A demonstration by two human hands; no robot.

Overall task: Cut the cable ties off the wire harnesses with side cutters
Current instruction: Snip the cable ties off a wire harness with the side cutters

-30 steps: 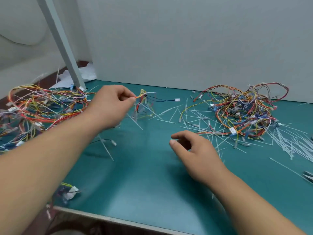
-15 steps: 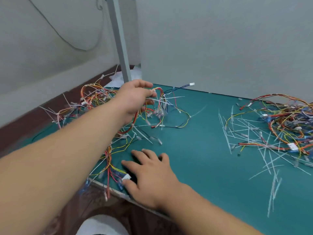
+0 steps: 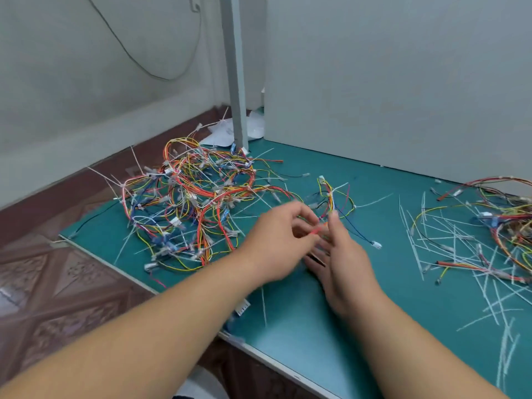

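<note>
My left hand (image 3: pixel 276 240) pinches the red and orange wires of a small wire harness (image 3: pixel 331 197) whose loop lies on the green mat (image 3: pixel 316 326) just beyond my fingers. Beside it, my right hand (image 3: pixel 342 254) has its fingers spread, the fingertips touching the same harness; both hands are blurred. A big tangled pile of harnesses (image 3: pixel 195 203) with white cable ties lies left of my hands. A second harness pile (image 3: pixel 512 223) sits at the right edge. No side cutters are in view.
Cut white cable ties (image 3: pixel 457 243) are strewn over the mat's right half. The mat's near edge (image 3: pixel 267 358) runs diagonally below my arms, with brown tiled floor (image 3: pixel 57 283) beyond. A grey post (image 3: pixel 234 82) and a grey partition wall (image 3: pixel 388 82) stand behind.
My left hand came from the left pile to the middle with a small harness. My right hand rose off the mat by the near edge and met it. The view shifted.
</note>
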